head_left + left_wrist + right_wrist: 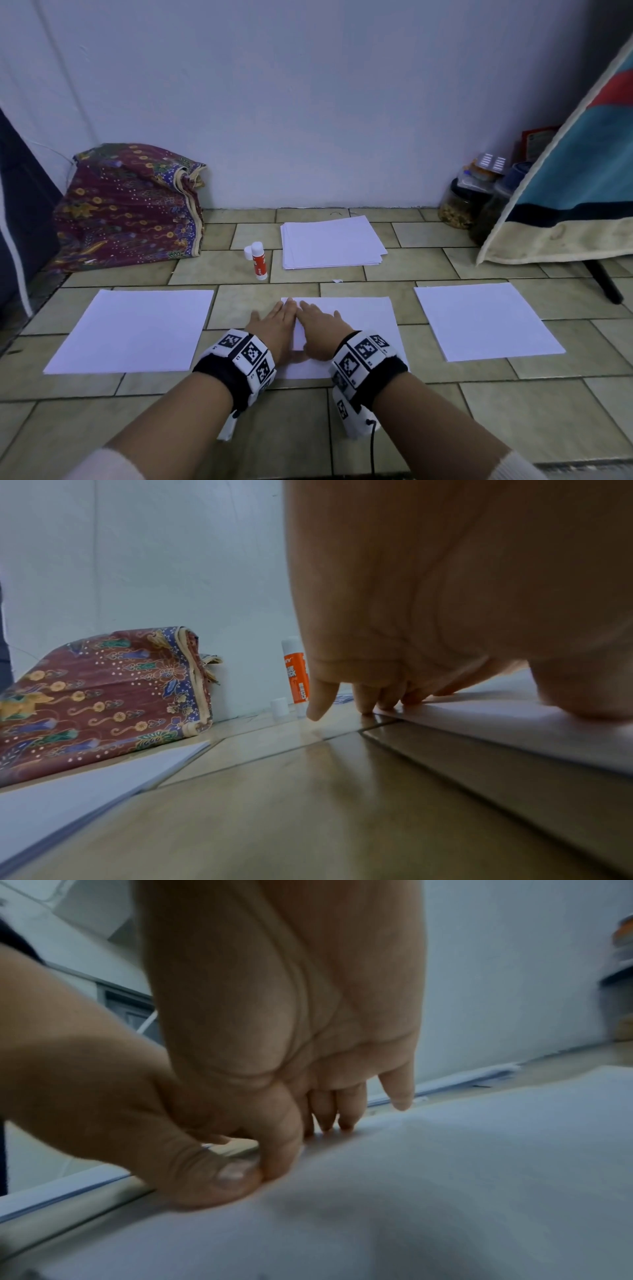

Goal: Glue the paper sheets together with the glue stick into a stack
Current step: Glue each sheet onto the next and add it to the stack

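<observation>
White paper, the middle sheet (pixel 359 318), lies on the floor under both flat, spread hands, left hand (pixel 274 329) beside right hand (pixel 320 329), apparently pressing a glued layer. Next likely calls for the uncapped glue stick (pixel 259 260), standing beyond the grip.

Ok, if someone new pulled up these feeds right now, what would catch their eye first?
Both hands, left hand and right hand, press flat side by side on the middle paper sheet, near its left edge. An uncapped orange glue stick stands beyond them beside the paper stack. Single sheets lie on the tiled floor either side.
</observation>
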